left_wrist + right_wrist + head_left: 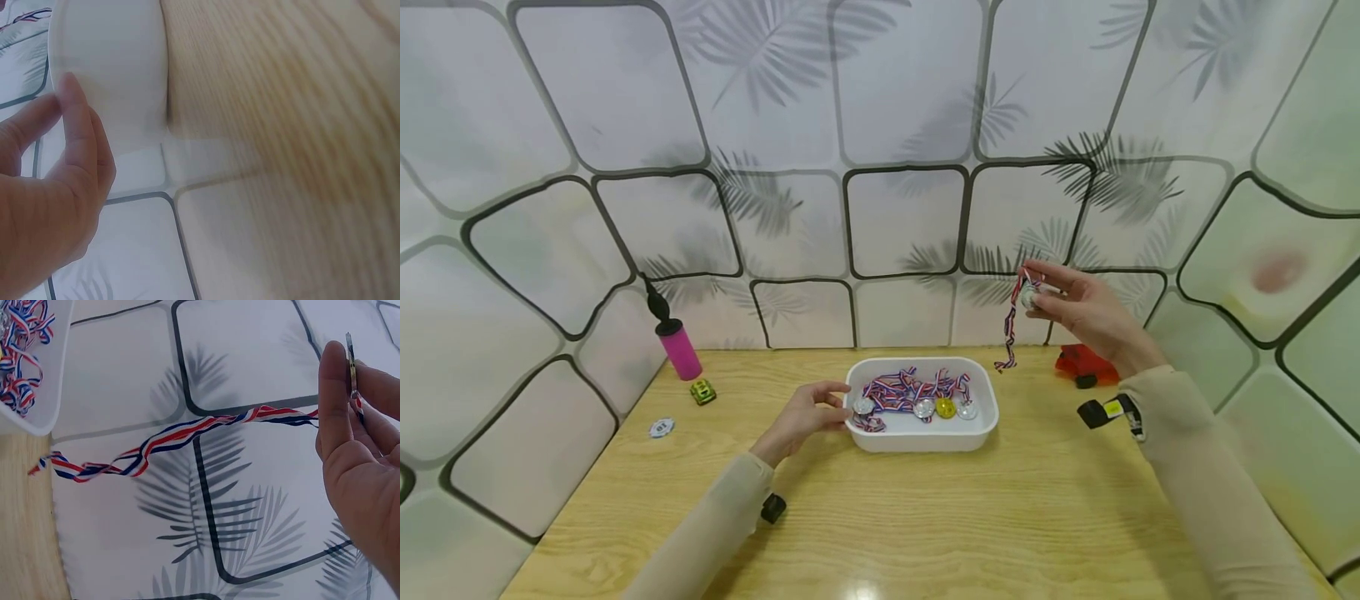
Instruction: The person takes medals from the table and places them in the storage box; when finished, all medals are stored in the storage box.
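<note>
A white plastic tray [917,442] stands on the table, holding several silver and gold medals [945,407] with striped red, white and blue ribbons [891,392]. At its left end my left hand [801,421] holds the rim with thumb and fingertips; the left wrist view shows the fingers [78,125] against the white wall. Above the table, right of the tray, my right hand [1086,312] pinches a silver medal [1029,297]. From it hangs a twisted ribbon [1010,333], its lower end loose. The right wrist view shows this medal [352,365] edge-on between thumb and fingers.
A pink hand pump [681,350], a small green-yellow toy car [702,392] and a round white-blue chip [661,428] are at the left. Behind my right wrist sits a red object [1084,365], partly hidden. A patterned cloth wall [902,308] borders the table.
</note>
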Tool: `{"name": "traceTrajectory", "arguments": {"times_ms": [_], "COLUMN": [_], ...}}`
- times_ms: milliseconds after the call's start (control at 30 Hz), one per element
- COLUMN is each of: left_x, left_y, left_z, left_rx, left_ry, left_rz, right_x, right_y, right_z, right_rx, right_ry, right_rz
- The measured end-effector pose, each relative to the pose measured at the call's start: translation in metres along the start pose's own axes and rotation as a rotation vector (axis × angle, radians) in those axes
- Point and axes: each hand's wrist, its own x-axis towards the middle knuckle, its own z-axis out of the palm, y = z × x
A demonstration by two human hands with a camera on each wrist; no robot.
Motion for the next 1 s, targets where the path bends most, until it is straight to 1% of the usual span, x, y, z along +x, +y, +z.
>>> {"name": "traceTrajectory", "arguments": {"times_ms": [133,267,533,633,700,767,1000], "left_x": [-0.001,0.0,0.001,0.002,0.002,0.002,0.002], "left_y": [0.001,0.001,-0.001,-0.001,-0.001,-0.001,0.0], "left_z": [0.0,0.0,-0.001,-0.001,-0.002,-0.002,-0.001], "left_rx": [0.002,0.004,0.002,0.001,0.001,0.003,0.009], "left_ry": [0.001,0.001,0.002,0.002,-0.001,0.002,0.01], "left_rz": [-0.001,-0.005,-0.005,-0.005,-0.001,-0.002,-0.018], "right_x": [0.002,0.006,0.022,0.029,0.033,0.037,0.044], "right_y": [-0.005,-0.011,-0.02,-0.02,-0.017,-0.014,0.004], "right_z": [0.007,0.013,0.025,0.03,0.033,0.035,0.038], "right_rx": [0.006,-0.026,-0.009,0.003,0.015,0.014,-0.064], "right_ry": [-0.04,-0.064,-0.108,-0.124,-0.132,-0.131,-0.118], "right_rz": [-0.012,-0.015,-0.064,-0.066,-0.06,-0.037,0.052]}}
